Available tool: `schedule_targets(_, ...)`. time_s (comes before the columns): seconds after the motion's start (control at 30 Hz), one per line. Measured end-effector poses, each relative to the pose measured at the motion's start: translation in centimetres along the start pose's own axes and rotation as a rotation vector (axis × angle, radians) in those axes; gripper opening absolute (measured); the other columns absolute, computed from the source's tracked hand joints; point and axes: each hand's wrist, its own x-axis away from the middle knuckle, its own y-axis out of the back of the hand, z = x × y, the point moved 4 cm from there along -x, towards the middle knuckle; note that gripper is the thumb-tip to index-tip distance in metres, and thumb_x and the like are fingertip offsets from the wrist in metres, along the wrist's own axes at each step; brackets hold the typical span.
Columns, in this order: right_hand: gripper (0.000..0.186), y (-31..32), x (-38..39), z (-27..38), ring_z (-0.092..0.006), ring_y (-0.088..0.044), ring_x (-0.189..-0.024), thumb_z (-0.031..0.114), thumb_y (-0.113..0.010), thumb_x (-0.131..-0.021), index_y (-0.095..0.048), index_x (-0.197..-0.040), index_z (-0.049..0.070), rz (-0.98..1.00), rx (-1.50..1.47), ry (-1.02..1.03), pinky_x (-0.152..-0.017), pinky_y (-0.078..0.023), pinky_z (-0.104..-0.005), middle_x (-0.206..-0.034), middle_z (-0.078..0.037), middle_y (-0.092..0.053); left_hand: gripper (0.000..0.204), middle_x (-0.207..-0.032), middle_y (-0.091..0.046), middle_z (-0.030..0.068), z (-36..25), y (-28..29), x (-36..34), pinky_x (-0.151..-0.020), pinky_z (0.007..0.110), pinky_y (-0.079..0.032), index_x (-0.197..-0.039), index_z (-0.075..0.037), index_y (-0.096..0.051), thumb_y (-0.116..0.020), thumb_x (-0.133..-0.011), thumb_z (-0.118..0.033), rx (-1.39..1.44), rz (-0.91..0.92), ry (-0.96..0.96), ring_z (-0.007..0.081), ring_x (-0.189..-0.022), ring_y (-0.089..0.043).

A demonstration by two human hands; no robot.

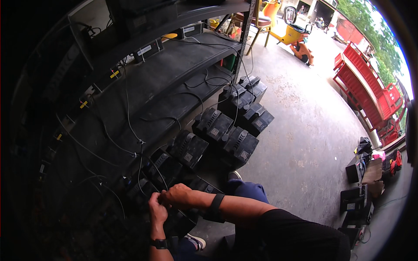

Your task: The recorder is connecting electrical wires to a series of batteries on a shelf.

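Observation:
My left hand (158,209) and my right hand (178,195) meet low at the centre, fingertips pinched together. A black cable (159,173) comes down from the shelf into my right hand, which is closed on it. The fingers of my left hand are closed too, but what they pinch is dark and hidden. Right around the hands stand black box-shaped battery cases with moulded handles, one (188,149) just beyond them and another (163,166) nearer. Another thin cable (139,174) hangs to the left of my hands.
More battery cases (240,147) stand in rows on the concrete floor (300,161). At left is a dark metal shelf (174,56) with loose cables and small labelled units. A yellow scooter (289,35), a red cargo tricycle (365,82) and black boxes (353,200) stand farther off.

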Motion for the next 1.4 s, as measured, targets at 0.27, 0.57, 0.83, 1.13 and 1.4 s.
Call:
schedule_targets(0.27,0.031,-0.6,-0.5,0.0,-0.0336,-0.073,-0.083,0.017,-0.062,-0.087,-0.057,-0.114,0.004,0.061,0.057,-0.037,-0.067,-0.057,-0.0439,-0.084,-0.016,-0.072,0.016,-0.068,-0.059,-0.0015,1.0,0.1,-0.1,-0.052,0.025,-0.039,-0.088,-0.005,-0.059,-0.066,-0.096,-0.016,-0.009,-0.021,-0.051,0.0058,-0.059,-0.053)
schedule_targets(0.57,0.025,-0.1,0.0,0.7,-0.0331,-0.072,-0.087,0.011,-0.064,-0.083,-0.064,-0.108,0.011,0.072,0.089,-0.042,-0.074,-0.057,-0.0430,-0.091,-0.013,-0.072,0.017,-0.066,-0.062,0.0007,0.5,0.4,0.3,-0.052,0.024,-0.043,-0.091,-0.002,-0.065,-0.068,-0.095,-0.018,-0.113,-0.063,-0.038,0.0063,-0.057,-0.056)
schedule_targets(0.83,0.024,-0.3,0.2,0.1,-0.0384,-0.071,-0.075,0.017,-0.055,-0.088,-0.053,-0.104,-0.001,0.015,0.151,-0.044,-0.065,-0.056,-0.0491,-0.080,-0.021,-0.071,0.021,-0.074,-0.066,0.0193,0.1,0.2,0.4,-0.061,0.039,-0.048,-0.087,0.000,-0.064,-0.070,-0.090,-0.020,-0.189,-0.079,-0.098,0.0277,-0.070,-0.068)
schedule_targets(1.13,0.030,-0.9,0.0,-0.5,-0.0420,-0.068,-0.071,0.019,-0.067,-0.083,-0.052,-0.103,0.003,-0.067,0.146,-0.049,-0.064,-0.053,-0.0524,-0.074,-0.022,-0.068,0.014,-0.079,-0.065,0.0216,-1.6,0.4,0.8,-0.062,0.041,-0.048,-0.084,0.000,-0.063,-0.070,-0.084,-0.012,-0.315,-0.149,-0.150,0.0386,-0.075,-0.066)
schedule_targets(1.4,0.022,-0.8,0.2,-0.5,-0.0409,-0.068,-0.071,0.020,-0.061,-0.089,-0.053,-0.100,0.003,-0.098,0.147,-0.003,-0.064,-0.053,-0.0509,-0.075,-0.021,-0.068,0.013,-0.086,-0.069,0.0202,-1.4,-0.2,0.9,-0.070,0.044,-0.052,-0.090,-0.001,-0.062,-0.065,-0.079,-0.006,-0.343,-0.078,-0.083,0.0390,-0.084,-0.068)
